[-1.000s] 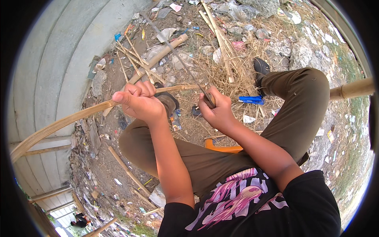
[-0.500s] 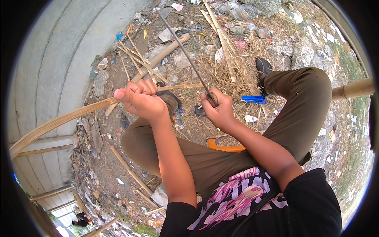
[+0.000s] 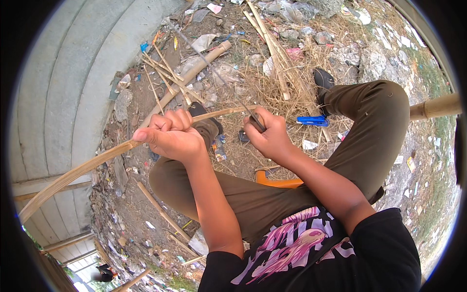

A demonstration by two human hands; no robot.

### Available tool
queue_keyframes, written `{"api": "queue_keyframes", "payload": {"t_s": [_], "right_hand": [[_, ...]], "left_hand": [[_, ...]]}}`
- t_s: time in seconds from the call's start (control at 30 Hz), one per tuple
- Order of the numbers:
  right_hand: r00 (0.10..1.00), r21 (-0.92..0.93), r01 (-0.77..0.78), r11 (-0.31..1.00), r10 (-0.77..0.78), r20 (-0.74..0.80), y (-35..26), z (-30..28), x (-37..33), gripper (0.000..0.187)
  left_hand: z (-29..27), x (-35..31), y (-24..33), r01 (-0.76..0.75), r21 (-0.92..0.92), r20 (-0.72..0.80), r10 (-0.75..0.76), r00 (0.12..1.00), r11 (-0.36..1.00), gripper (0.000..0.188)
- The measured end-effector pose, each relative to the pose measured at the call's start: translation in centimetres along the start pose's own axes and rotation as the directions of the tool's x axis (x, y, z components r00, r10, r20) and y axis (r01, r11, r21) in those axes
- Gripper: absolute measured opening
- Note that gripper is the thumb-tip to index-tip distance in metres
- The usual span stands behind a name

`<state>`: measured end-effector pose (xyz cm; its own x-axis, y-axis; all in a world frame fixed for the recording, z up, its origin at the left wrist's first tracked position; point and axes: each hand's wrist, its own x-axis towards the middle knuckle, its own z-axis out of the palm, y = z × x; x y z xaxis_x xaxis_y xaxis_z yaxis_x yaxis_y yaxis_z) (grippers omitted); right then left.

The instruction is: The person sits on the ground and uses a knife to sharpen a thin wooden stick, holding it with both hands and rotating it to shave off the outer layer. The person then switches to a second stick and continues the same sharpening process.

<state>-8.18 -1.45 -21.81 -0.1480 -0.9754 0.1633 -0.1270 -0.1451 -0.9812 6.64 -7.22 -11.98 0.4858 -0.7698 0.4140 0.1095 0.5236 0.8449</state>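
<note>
A long split bamboo strip [image 3: 80, 167] runs from the far left edge to a thin end beside my right hand. My left hand [image 3: 172, 136] is closed round the strip, its thumb lying along the top. In my right hand [image 3: 267, 134] is the dark handle of a long, thin-bladed knife [image 3: 224, 82]. The blade slants away up and to the left, blurred toward its tip, and crosses over the strip near its thin end. I cannot tell whether blade and strip touch.
A thick bamboo pole [image 3: 194, 68] and thin bamboo sticks [image 3: 165, 73] lie ahead at left. More split pieces [image 3: 275, 53] rest on shavings. A blue tool [image 3: 312, 120] lies by my right foot, an orange stool [image 3: 277, 181] beneath me. A grey wall [image 3: 73, 73] stands left; litter covers the ground.
My left hand has shifted a little left and down, and the strip's far left end has dropped. The knife blade has swung left and now leans more.
</note>
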Motion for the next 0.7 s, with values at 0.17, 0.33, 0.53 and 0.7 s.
{"api": "queue_keyframes", "payload": {"t_s": [0.17, 0.33, 0.53, 0.7], "right_hand": [[0.969, 0.093, 0.210, 0.973, -0.194, -0.154, -2.0, -1.2, -0.1, 0.025], [0.966, -0.010, -0.259, 0.966, 0.259, 0.013, 5.8, 1.1, -2.6, 0.024], [0.912, -0.142, -0.399, 0.906, 0.408, 0.042, 4.7, 1.0, -0.3, 0.026], [0.988, 0.137, -0.042, 0.990, 0.061, -0.139, 0.5, -0.2, 0.3, 0.028]], "left_hand": [[0.0, 0.0, -0.3, 0.012, 0.018, 0.009, -0.012, 1.000, 1.000, 0.073], [1.3, 0.4, -0.5, 0.080, 0.001, 0.003, -0.080, 0.997, 0.997, 0.074], [-0.7, 0.6, -0.8, 0.054, 0.000, -0.002, -0.054, 0.999, 0.999, 0.074], [-0.5, 0.4, -0.9, 0.063, -0.043, 0.081, -0.059, 0.995, 0.997, 0.072]]}}
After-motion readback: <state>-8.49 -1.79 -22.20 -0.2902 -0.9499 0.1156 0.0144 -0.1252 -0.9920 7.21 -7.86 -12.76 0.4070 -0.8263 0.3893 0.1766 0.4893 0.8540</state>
